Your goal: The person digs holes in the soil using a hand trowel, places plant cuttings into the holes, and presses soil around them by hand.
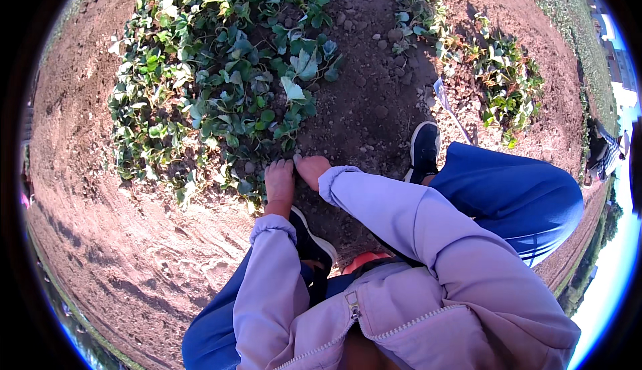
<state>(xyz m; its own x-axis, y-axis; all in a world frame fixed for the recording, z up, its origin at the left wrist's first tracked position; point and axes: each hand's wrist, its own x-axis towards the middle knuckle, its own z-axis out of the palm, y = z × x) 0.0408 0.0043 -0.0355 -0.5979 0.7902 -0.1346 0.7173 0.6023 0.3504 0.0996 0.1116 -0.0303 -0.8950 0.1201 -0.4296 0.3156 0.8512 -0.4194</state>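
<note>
At the near edge of a leafy green plant bed, both my hands are low against the soil, side by side. My left hand has its back up and its fingers bent down together at the tips, close to the lowest leaves. My right hand comes in from the right, its fingers closed and its thumb side nearly touching the left fingertips. What either hand grips, if anything, is hidden beneath the fingers. The plants have broad lobed leaves, some pale side up.
I squat with one dark shoe behind my left hand and the other shoe to the right. Beyond it, a thin blue-tipped stick lies by a smaller plant patch. Dark soil with clods runs between the rows. Another person is at the far right.
</note>
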